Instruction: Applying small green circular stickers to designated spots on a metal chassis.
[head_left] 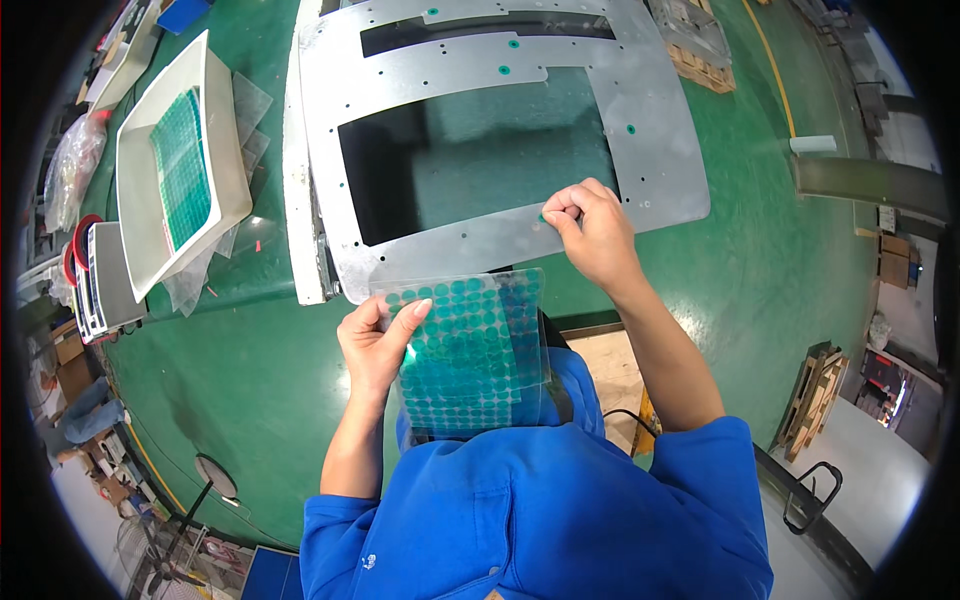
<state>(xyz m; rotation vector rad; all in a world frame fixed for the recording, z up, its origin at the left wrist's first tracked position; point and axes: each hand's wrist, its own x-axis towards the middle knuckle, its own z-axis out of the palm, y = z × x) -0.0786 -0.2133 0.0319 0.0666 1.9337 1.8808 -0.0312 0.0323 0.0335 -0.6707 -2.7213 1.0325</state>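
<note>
My left hand (377, 345) grips the upper left corner of a clear sheet of round green stickers (455, 350), thumb on top. The sheet hangs in front of my body, below the near edge of a large grey metal panel (655, 170). The panel has two dark window-like cutouts and small holes; several green dots sit on it. Over its near edge, right of centre, my right hand (598, 232) is closed in a pinch. A small green sticker (543, 218) shows at its fingertips. Whether it touches the panel, I cannot tell.
To the left, a cream plastic tray (128, 190) holds more green sticker sheets (182, 165), with clear plastic sheets under it. A white device with red rolls (95, 270) stands beside it. Wooden pallets (812, 400) lie at the right, and a fan (215, 475) stands lower left.
</note>
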